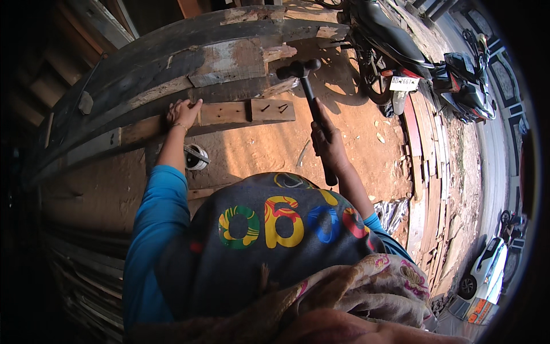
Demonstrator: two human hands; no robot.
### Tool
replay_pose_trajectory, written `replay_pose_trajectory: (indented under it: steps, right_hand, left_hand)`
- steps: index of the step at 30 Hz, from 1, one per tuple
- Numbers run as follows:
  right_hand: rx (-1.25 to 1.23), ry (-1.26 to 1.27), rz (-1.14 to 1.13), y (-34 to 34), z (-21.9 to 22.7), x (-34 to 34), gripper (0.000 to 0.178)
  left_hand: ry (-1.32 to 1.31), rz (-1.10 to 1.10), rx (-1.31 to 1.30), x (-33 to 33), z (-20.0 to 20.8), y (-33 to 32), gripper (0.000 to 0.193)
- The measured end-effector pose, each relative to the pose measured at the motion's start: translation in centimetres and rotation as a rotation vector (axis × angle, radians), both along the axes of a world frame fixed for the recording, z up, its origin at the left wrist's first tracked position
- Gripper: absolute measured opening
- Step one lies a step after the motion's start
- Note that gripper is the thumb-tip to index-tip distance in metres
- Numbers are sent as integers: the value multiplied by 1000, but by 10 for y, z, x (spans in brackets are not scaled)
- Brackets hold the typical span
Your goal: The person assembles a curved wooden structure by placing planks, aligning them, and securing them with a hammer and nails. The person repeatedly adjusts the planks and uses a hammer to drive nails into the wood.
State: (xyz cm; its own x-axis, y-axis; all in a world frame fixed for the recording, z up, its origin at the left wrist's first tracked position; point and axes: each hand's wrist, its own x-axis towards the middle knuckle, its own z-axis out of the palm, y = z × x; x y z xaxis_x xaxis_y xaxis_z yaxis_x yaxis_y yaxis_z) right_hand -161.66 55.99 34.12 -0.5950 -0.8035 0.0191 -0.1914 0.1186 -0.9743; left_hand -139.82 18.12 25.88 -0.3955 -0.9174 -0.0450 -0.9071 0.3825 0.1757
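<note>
My right hand (329,140) is wrapped around the dark handle of a ball-peen hammer (299,69). The hammer's head is raised beyond the right end of a long wooden plank (223,113). My left hand (183,113) lies on that plank with its fingers curled onto the wood, well left of the hammer. At the plank's right end is a short wooden block (263,116), from which dark nails (282,108) stick up at a slant. Whether the block is fixed to the plank, I cannot tell.
Dark, worn boards (226,60) are stacked beyond the plank. A small white tub (196,157) stands on the brown ground below my left hand. Motorcycles (395,43) are parked at the far right, near stacked timber (423,172). A white car (486,266) stands on the road.
</note>
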Motion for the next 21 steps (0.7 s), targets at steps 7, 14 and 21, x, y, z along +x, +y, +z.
replay_pose_trajectory:
  steps: [7,14,21]
  right_hand:
    - [-272,299,-191,2,-56,3,64]
    - [-118,-225,-119,7,2,-34,60]
    - [-635,605,-33,18,-29,-17,76]
  left_hand:
    - [9,-20,-18,-6,2,3,59]
    - [11,-46,-41,7,-14,-14,58]
    - [-10,-32,-46,-3,3,7,59]
